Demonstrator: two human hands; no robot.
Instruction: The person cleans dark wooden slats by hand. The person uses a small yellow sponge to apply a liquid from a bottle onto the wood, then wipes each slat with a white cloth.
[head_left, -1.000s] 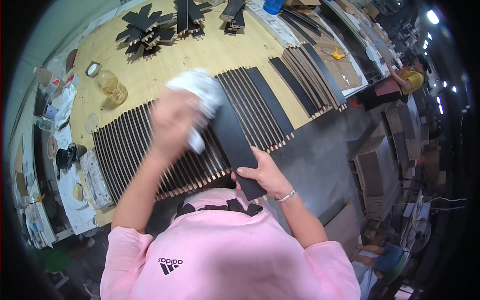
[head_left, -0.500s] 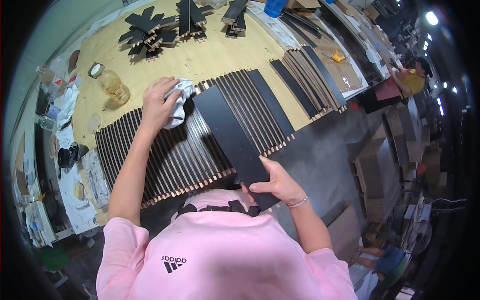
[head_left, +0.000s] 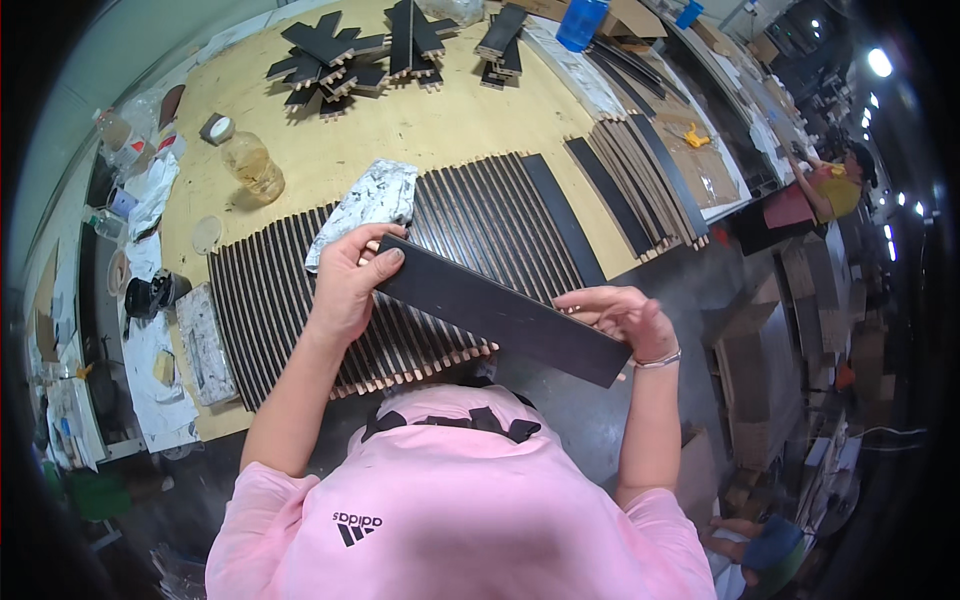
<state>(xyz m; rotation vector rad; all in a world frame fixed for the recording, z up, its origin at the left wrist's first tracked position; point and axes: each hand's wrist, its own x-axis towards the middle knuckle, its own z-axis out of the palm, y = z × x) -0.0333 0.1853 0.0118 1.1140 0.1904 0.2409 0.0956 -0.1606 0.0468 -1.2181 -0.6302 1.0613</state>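
I hold a long flat black board [head_left: 500, 310] crosswise in front of my chest. My left hand [head_left: 348, 285] grips its left end and also clamps a crumpled grey-white rag [head_left: 365, 205] that hangs over the row behind. My right hand [head_left: 620, 318] supports the board near its right end, fingers curled on its upper edge. Beneath the board lies a long row of black-faced wooden slats [head_left: 300, 290] set on edge across the plywood workbench [head_left: 420, 125].
A plastic bottle of yellowish liquid [head_left: 252, 165] and a tape roll [head_left: 215, 128] stand at the bench's left. Stacks of black boards [head_left: 335, 55] sit at the back, more slats [head_left: 640, 180] to the right. Another person [head_left: 835, 190] works at far right. Cardboard boxes line the floor on the right.
The board has turned from pointing away from me to lying crosswise. My left hand with the rag came off its face and now grips its left end; my right hand shifted right.
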